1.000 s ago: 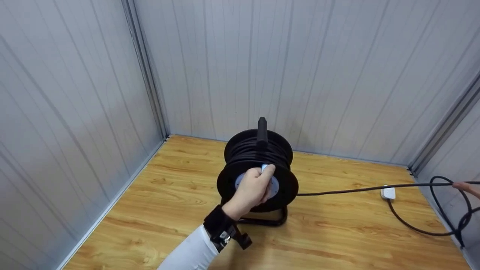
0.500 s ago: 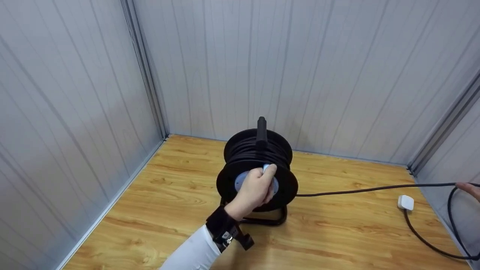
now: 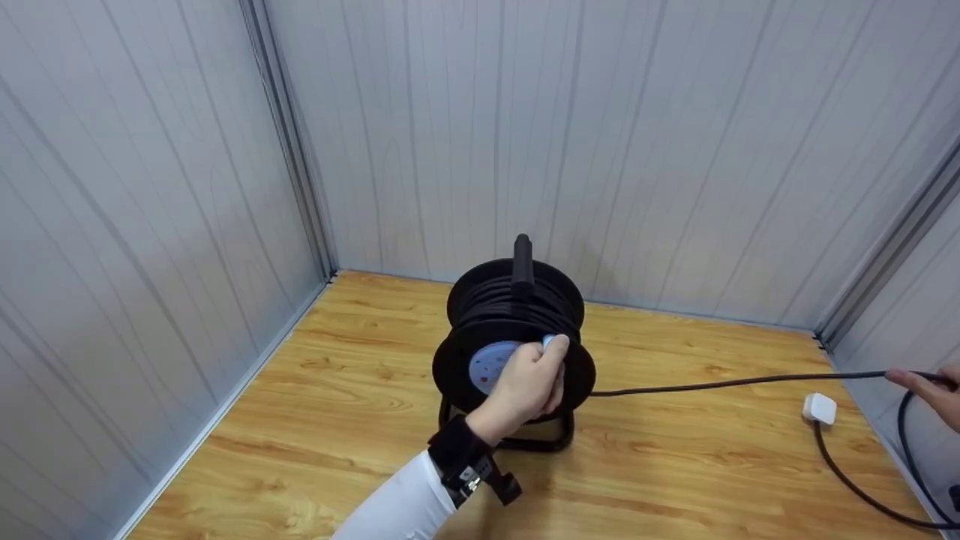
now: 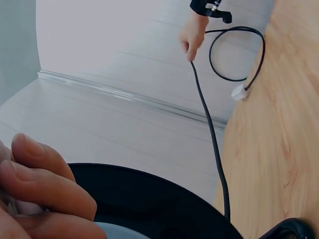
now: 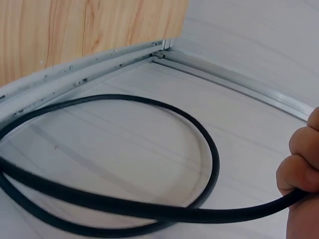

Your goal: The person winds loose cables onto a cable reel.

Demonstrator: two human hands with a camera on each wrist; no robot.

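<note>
A black cable reel [image 3: 465, 360] stands on its tubular frame in the middle of the wooden surface. Its drum carries several turns of black cable, and a pale blue socket panel [image 3: 487, 364] faces me. My left hand [image 3: 521, 382] grips the light blue knob on the drum's front disc, thumb on top; the left wrist view shows its fingers [image 4: 55, 194] curled. From the reel a black cable [image 3: 712, 385] runs right to my right hand [image 3: 934, 394]. In the right wrist view, the fingers [image 5: 301, 164] of that hand curl round the cable.
A white plug [image 3: 819, 409] lies at the right on the wooden surface [image 3: 675, 480]. Its cable bends in a loop [image 5: 212, 149] beside the right wall. Pale panel walls [image 3: 562, 150] enclose the back, left and right. A black carrying handle [image 3: 523, 266] rises over the drum.
My left hand has moved slightly right with the knob, and more of the socket panel shows. The plug has shifted right. My right hand first shifted slightly right, then came further into view.
</note>
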